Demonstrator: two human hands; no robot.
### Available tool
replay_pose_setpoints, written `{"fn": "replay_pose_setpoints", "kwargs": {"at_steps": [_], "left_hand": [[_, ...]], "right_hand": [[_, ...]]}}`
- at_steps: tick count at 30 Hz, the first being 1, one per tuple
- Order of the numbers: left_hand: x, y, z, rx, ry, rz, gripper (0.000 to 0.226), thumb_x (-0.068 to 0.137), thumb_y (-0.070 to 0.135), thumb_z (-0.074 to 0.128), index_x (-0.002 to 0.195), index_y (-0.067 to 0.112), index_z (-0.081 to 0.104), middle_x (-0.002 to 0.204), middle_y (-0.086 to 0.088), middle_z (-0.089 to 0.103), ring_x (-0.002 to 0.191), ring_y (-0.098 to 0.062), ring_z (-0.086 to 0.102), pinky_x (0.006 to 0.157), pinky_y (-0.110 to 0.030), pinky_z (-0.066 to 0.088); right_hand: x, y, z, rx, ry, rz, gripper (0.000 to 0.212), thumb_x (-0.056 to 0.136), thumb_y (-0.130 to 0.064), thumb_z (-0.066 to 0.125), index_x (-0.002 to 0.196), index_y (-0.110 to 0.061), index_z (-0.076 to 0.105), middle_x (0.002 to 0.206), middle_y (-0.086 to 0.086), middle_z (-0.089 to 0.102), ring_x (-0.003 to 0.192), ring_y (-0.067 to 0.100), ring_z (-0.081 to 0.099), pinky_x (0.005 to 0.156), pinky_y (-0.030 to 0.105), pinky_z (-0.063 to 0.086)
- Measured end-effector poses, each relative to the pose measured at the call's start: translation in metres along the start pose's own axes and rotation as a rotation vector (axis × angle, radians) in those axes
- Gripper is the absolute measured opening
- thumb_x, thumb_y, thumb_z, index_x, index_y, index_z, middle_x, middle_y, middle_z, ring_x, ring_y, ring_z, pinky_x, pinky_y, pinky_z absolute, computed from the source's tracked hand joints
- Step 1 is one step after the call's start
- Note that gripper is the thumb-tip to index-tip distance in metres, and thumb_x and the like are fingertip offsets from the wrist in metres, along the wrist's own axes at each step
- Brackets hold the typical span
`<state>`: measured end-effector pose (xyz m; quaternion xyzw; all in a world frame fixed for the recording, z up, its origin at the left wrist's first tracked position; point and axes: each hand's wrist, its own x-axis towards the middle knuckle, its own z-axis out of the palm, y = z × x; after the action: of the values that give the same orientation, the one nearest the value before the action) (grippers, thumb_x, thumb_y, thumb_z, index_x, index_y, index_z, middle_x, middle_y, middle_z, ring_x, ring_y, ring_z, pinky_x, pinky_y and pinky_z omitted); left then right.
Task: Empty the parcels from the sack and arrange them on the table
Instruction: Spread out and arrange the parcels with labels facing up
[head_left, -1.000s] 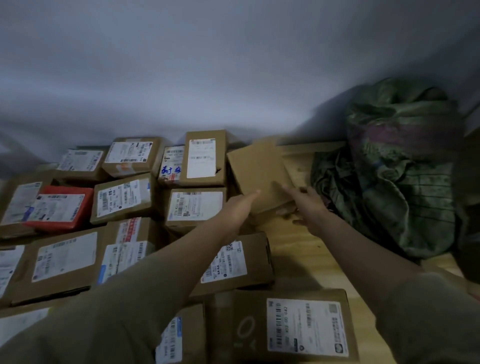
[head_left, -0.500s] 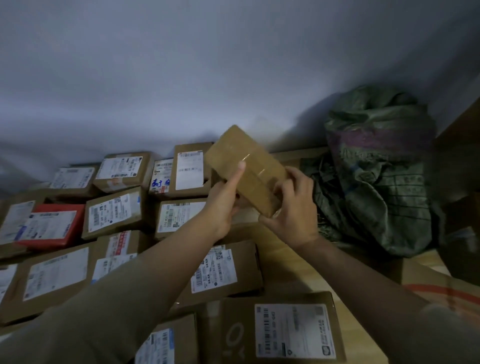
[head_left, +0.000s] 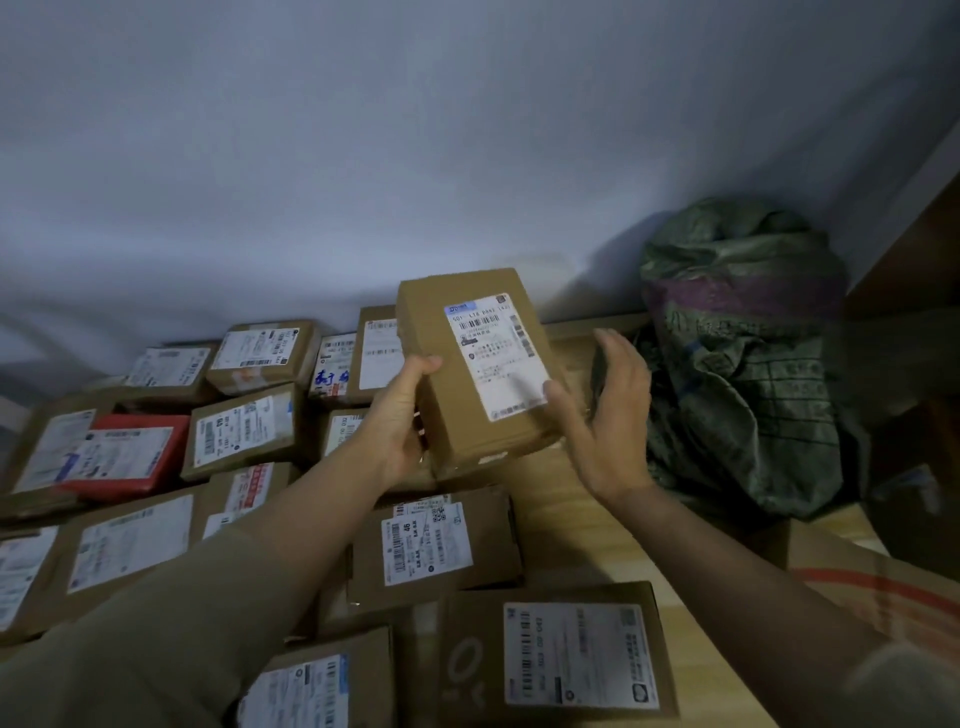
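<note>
above the table (head_left: 571, 525), parcel (head_left: 475, 364) in left grip (head_left: 397, 421), right hand (head_left: 605, 415) beside

The held parcel (head_left: 483, 364) hides boxes behind it; its label (head_left: 496, 356) print is unreadably small.

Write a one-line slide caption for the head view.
Left hand grips a labelled parcel above rows of parcels; right hand open beside it.

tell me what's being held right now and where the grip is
A brown cardboard parcel, label up. The left hand grips its left long edge, thumb on top; the right hand touches its right edge with the thumb, fingers open.
</note>
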<state>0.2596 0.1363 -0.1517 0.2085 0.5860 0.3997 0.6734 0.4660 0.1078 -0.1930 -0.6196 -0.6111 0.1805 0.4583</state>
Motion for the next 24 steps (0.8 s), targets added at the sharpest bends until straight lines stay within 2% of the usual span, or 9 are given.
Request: {"fn": "replay_pose_setpoints", "kwargs": {"at_steps": [2,3,5,8,11,13,17,21,24], "left_hand": [[-0.003,-0.002,-0.005,0.021,-0.015,-0.028,0.046,0.081,0.041,0.068,0.121,0.021,0.060,0.120,-0.009,0.068,0.114,-0.030,0.061,0.101,-0.051,0.048],[-0.005,-0.003,-0.005,0.019,-0.028,-0.037,0.045,0.081,0.042,0.068,0.120,0.021,0.060,0.120,-0.009,0.068,0.114,-0.030,0.061,0.101,-0.051,0.048],[-0.009,-0.006,-0.001,0.046,-0.049,-0.057,0.043,0.082,0.043,0.067,0.118,0.021,0.060,0.120,-0.010,0.068,0.114,-0.030,0.061,0.100,-0.051,0.048],[-0.012,-0.010,0.004,0.204,-0.012,-0.027,0.038,0.089,0.044,0.062,0.119,0.021,0.060,0.118,-0.007,0.068,0.110,-0.025,0.062,0.099,-0.048,0.049],[-0.011,-0.016,0.003,0.448,0.077,0.071,0.046,0.096,0.043,0.054,0.137,0.022,0.052,0.132,0.000,0.061,0.117,-0.020,0.056,0.103,-0.039,0.042],[-0.010,-0.020,0.001,0.532,0.130,0.109,0.050,0.098,0.038,0.055,0.144,0.020,0.046,0.137,-0.002,0.055,0.123,-0.022,0.052,0.100,-0.037,0.043],[-0.009,-0.031,-0.004,0.659,0.155,0.150,0.051,0.094,0.032,0.061,0.142,0.017,0.049,0.136,-0.006,0.056,0.122,-0.024,0.055,0.105,-0.045,0.046],[-0.018,-0.040,-0.004,0.736,0.146,0.187,0.043,0.096,0.028,0.059,0.136,0.016,0.054,0.134,-0.007,0.057,0.120,-0.024,0.055,0.106,-0.044,0.045],[-0.024,-0.043,-0.006,0.766,0.126,0.224,0.041,0.097,0.025,0.058,0.136,0.015,0.055,0.136,-0.006,0.055,0.122,-0.023,0.052,0.105,-0.038,0.044]], "right_hand": [[0.005,0.002,-0.003,0.364,-0.215,0.485,0.093,0.077,-0.075,0.056,0.151,-0.027,0.028,0.154,0.005,0.036,0.129,0.019,0.045,0.107,0.050,0.044],[0.004,0.005,-0.004,0.495,-0.345,0.652,0.093,0.072,-0.079,0.058,0.148,-0.031,0.035,0.149,0.003,0.046,0.122,0.020,0.054,0.097,0.053,0.052],[-0.001,0.011,-0.007,0.607,-0.526,0.785,0.074,0.073,-0.076,0.062,0.131,-0.030,0.058,0.124,0.002,0.068,0.107,0.025,0.066,0.080,0.048,0.060],[-0.010,0.015,-0.007,0.691,-0.462,0.845,0.050,0.081,-0.060,0.067,0.118,-0.026,0.069,0.107,0.001,0.075,0.103,0.026,0.068,0.069,0.038,0.059],[-0.007,0.020,0.000,0.635,-0.289,0.940,0.051,0.080,-0.055,0.071,0.116,-0.021,0.066,0.105,0.002,0.073,0.096,0.023,0.067,0.065,0.035,0.059],[0.001,0.026,0.008,0.620,-0.245,0.970,0.053,0.080,-0.054,0.071,0.117,-0.017,0.065,0.108,0.004,0.069,0.094,0.021,0.066,0.064,0.034,0.059],[0.020,0.036,0.032,0.557,-0.254,0.958,0.054,0.087,-0.050,0.066,0.121,-0.009,0.059,0.125,0.008,0.062,0.104,0.023,0.059,0.088,0.036,0.052],[0.026,0.039,0.049,0.527,-0.221,0.996,0.047,0.094,-0.032,0.062,0.136,-0.014,0.050,0.132,0.008,0.057,0.106,0.026,0.058,0.093,0.042,0.053],[0.032,0.028,0.052,0.576,-0.409,0.877,0.044,0.100,-0.016,0.049,0.143,-0.025,0.044,0.143,-0.002,0.048,0.127,0.025,0.045,0.105,0.044,0.039]]}}
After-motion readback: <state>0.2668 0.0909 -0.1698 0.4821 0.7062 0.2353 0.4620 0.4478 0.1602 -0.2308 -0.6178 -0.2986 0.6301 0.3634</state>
